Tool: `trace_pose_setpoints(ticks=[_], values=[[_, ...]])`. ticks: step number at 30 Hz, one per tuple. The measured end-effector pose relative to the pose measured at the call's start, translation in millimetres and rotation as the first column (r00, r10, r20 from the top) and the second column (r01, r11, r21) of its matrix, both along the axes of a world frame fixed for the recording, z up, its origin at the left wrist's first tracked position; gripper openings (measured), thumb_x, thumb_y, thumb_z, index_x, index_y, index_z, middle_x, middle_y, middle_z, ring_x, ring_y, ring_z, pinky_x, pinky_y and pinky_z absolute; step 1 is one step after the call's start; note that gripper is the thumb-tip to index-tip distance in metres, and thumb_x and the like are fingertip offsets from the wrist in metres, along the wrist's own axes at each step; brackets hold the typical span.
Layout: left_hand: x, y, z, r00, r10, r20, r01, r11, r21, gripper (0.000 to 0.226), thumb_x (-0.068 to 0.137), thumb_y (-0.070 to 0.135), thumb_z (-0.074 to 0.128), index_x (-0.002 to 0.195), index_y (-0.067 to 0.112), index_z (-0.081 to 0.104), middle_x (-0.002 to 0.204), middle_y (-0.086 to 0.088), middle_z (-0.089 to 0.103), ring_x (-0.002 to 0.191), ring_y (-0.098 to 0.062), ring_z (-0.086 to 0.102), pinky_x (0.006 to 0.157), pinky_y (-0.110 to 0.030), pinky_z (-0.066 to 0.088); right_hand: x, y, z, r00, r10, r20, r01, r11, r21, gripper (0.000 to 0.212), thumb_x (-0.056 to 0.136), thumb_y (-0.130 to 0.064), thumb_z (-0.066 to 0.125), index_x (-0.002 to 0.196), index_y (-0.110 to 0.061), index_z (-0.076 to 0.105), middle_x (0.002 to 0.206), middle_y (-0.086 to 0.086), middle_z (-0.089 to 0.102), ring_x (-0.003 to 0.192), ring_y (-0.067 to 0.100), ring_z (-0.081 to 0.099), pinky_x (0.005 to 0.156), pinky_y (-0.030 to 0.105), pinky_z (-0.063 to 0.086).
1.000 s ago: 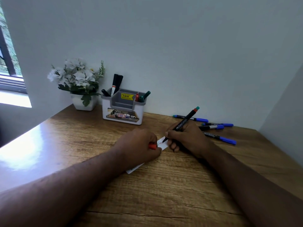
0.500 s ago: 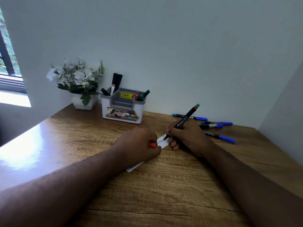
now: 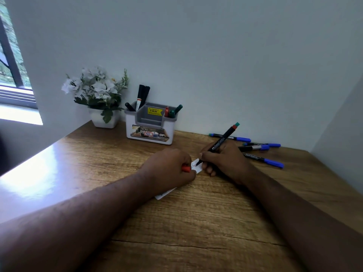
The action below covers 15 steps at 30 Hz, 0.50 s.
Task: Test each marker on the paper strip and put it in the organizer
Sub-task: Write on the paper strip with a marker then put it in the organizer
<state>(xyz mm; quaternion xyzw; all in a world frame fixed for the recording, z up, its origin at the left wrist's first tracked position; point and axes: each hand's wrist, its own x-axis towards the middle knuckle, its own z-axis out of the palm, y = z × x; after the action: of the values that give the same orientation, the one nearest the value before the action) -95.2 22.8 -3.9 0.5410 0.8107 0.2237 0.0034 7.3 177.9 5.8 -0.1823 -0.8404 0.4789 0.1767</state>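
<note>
Marker (image 3: 220, 144) in right hand (image 3: 222, 160): black barrel with white lettering, red and teal at its raised end, tilted up and away to the right. Fingers curled round the lower barrel in a writing grip; tip down on the paper strip (image 3: 197, 167), where a small red scribble shows.

Left hand (image 3: 170, 166) rests on the strip, fingers curled round a red cap (image 3: 185, 169) whose end pokes out toward the right hand. Strip white, lying on the wooden counter (image 3: 196, 222); most of it hidden under the left hand, one end showing between the two hands, the other end (image 3: 164, 194) showing below the wrist.

Organizer (image 3: 150, 125) stands at the back of the counter near the wall: white body, grey insert, yellow price sticker inside, printed label on the front. Its left compartment holds black markers (image 3: 141, 96) upright and one leaning; its right compartment holds a red marker (image 3: 167, 111) and two green markers (image 3: 174, 111).

Four blue-capped markers (image 3: 261, 147) lie loose on the counter beyond the right hand, roughly parallel, well apart from the organizer. Nearest of them (image 3: 264, 160) lies just beside the right wrist.

White flowers in a white pot (image 3: 98, 95) stand just left of the organizer. Window (image 3: 11, 61) at far left edge; bright glare on the left part of the counter.
</note>
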Motion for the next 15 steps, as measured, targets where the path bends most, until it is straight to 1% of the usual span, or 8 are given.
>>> trace_pose_setpoints(ticks=[2,6,10,13,15], values=[[0.5,-0.1,0.5,1.0,0.001,0.003,-0.001,1.0,-0.001,0.026,0.085,0.044,0.061,0.085,0.019,0.067,0.078,0.002,0.065,0.073,-0.013,0.06,0.066,-0.039,0.055,0.3,-1.6,-0.3,1.0,0.013,0.016,-0.014,0.999,0.037,0.012,0.09,-0.011,0.064,0.088,-0.001,0.07,0.065,0.009,0.07,0.051,0.015,0.062,0.048,0.023,0.052],[0.7,0.3,1.4,1.0,0.0,0.013,0.001,1.0,-0.014,0.024,0.086,0.044,0.061,0.086,0.021,0.067,0.082,0.004,0.066,0.074,-0.011,0.06,0.068,-0.039,0.056,-0.6,1.8,-0.7,0.996,-0.086,-0.038,0.087,0.996,0.017,0.013,0.091,-0.009,0.061,0.084,-0.001,0.069,0.067,0.014,0.07,0.051,0.019,0.064,0.049,0.027,0.056],[-0.5,0.5,-0.3,1.0,0.002,0.013,-0.002,1.0,-0.015,0.023,0.085,0.045,0.061,0.086,0.022,0.066,0.086,0.003,0.067,0.075,-0.011,0.06,0.069,-0.041,0.057,0.7,1.4,-1.8,0.995,-0.058,-0.083,0.056,0.998,-0.024,0.016,0.092,-0.007,0.06,0.085,0.004,0.069,0.067,0.015,0.07,0.051,0.019,0.063,0.048,0.026,0.055],[0.2,0.8,-0.7,1.0,-0.004,-0.016,0.004,1.0,-0.008,0.023,0.086,0.045,0.059,0.086,0.023,0.064,0.085,0.005,0.065,0.076,-0.011,0.058,0.067,-0.036,0.054,0.0,0.9,-2.3,0.998,-0.036,-0.06,0.036,0.999,-0.003,0.015,0.092,-0.008,0.061,0.087,0.003,0.07,0.069,0.015,0.071,0.05,0.016,0.062,0.047,0.023,0.053],[0.7,0.8,-1.0,1.0,-0.01,-0.029,0.01,1.0,-0.007,0.022,0.086,0.046,0.058,0.089,0.025,0.063,0.085,0.006,0.063,0.077,-0.01,0.057,0.065,-0.032,0.05,-1.0,1.5,-2.3,0.998,-0.032,-0.058,0.032,0.999,-0.002,0.014,0.092,-0.008,0.061,0.087,0.002,0.07,0.069,0.015,0.07,0.05,0.015,0.062,0.047,0.023,0.053]])
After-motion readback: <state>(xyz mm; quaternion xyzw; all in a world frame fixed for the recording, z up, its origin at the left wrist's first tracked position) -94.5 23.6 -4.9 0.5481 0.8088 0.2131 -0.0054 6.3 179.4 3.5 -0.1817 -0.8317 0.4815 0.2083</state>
